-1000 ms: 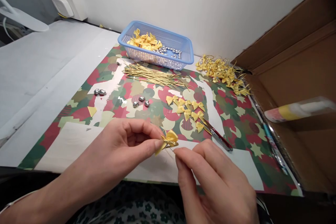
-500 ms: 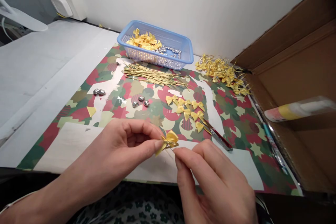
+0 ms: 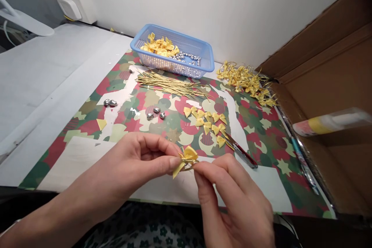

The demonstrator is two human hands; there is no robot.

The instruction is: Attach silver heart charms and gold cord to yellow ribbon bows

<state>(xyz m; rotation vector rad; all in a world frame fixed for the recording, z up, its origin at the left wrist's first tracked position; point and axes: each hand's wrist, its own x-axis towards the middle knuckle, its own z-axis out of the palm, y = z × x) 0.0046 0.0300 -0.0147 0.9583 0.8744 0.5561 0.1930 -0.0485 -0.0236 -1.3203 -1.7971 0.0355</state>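
Yellow bow (image 3: 189, 152): raised between the two hands, above the near edge of the tabletop (image 3: 52, 77). Gold cord (image 3: 190, 161) lies along it, with a curved length just below.

Left hand (image 3: 139, 166): fingers pinching the bow's left side. Right hand (image 3: 236, 197): thumb and forefinger pressed together on the cord at the bow's right side.

Beyond the hands, on patterned sheet (image 3: 267, 135): loose bows (image 3: 207, 126), a slim metal tool (image 3: 242, 152) beside them, three silver beads (image 3: 156, 110), more beads farther left. Behind: cord bundle (image 3: 171, 84), then blue basket (image 3: 168, 65) containing bows and beads. Far right: heaped corded bows (image 3: 244, 79).
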